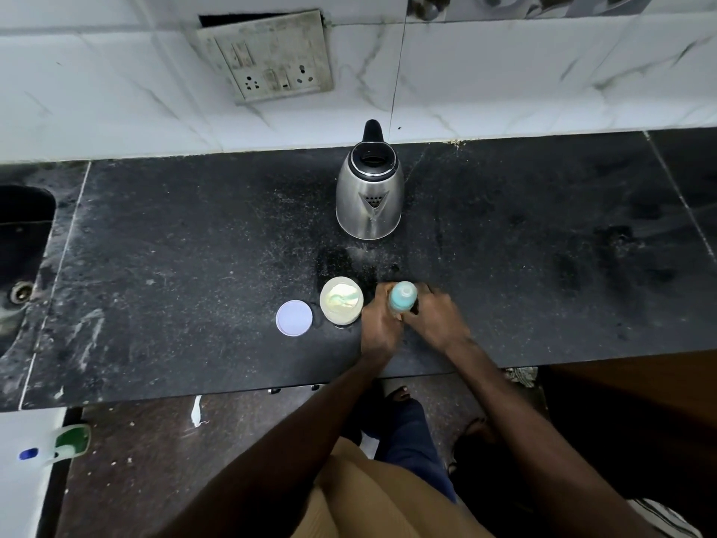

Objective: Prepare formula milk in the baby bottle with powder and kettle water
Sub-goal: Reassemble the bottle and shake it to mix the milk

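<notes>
A baby bottle (403,296) with a teal cap stands upright on the black counter (194,285), seen from above. My left hand (379,324) wraps its left side and my right hand (436,318) wraps its right side, both touching the bottle. Just to the left stands an open powder jar (341,300) with pale powder and a scoop inside. Its round white lid (294,318) lies flat further left. A steel kettle (369,188) with its lid open stands behind, near the wall, spout facing me.
A sink (21,262) is sunk into the counter at the far left. A wall socket plate (267,56) hangs above the kettle on the tiled wall. The counter's front edge runs just below my hands. Powder dust speckles the counter near the kettle.
</notes>
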